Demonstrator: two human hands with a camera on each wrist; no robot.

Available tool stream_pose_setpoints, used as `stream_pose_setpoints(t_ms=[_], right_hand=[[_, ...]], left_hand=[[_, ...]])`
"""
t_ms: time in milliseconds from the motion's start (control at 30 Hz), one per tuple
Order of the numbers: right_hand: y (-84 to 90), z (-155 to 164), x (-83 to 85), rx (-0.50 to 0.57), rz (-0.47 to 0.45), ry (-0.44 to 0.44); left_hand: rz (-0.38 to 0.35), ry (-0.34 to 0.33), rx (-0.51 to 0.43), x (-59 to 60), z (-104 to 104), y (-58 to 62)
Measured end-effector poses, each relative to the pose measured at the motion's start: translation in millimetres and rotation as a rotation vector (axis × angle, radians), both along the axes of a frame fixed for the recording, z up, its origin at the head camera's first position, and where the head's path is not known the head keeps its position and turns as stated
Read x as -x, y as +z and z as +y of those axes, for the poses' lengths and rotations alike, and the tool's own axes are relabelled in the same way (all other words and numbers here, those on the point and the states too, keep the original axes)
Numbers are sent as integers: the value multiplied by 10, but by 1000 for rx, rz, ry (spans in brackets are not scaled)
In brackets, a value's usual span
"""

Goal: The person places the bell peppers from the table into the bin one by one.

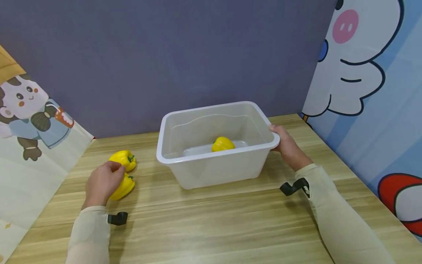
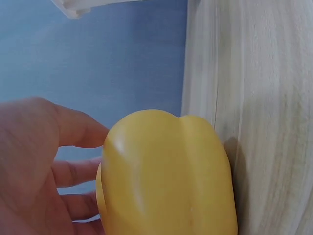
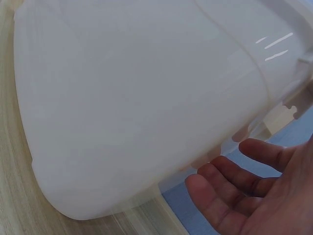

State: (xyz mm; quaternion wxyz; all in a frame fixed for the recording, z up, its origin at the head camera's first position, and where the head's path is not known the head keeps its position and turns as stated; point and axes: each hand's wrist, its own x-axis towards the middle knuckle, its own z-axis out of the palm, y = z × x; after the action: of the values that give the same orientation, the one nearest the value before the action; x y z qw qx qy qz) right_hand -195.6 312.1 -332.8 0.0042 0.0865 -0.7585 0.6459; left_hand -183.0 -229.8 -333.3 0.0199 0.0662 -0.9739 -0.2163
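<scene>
Yellow near pepper [image 1: 124, 187], stem facing right, lies left of the clear tub [image 1: 211, 172] just beside pepper 2 [image 1: 123, 159], grasped by the left hand [image 1: 102, 183]; the right hand [image 1: 288, 146] grasps the tub's rim.

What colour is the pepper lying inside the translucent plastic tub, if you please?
Yellow; the pepper in the tub shows best in the head view.
</scene>
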Motion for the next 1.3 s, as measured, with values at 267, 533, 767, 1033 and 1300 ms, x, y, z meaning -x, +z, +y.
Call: stream_pose_setpoints(t_ms=[267,533,767,1033,1300], right_hand=[[-10,12,-16,25,11,-25],[2,22,-27,34,16,-29],[-5,9,3,37,13,-14],[-3,4,7,30,22,-12],[-4,-1,5,40,26,-13]], left_hand=[[-62,14,32,9,-30,-7],[-121,4,71,12,-61,-9],[-156,25,117,-33,-100,-10],[-154,40,122,-31,-98,-22],[-164,43,123,-10,-100,-40]])
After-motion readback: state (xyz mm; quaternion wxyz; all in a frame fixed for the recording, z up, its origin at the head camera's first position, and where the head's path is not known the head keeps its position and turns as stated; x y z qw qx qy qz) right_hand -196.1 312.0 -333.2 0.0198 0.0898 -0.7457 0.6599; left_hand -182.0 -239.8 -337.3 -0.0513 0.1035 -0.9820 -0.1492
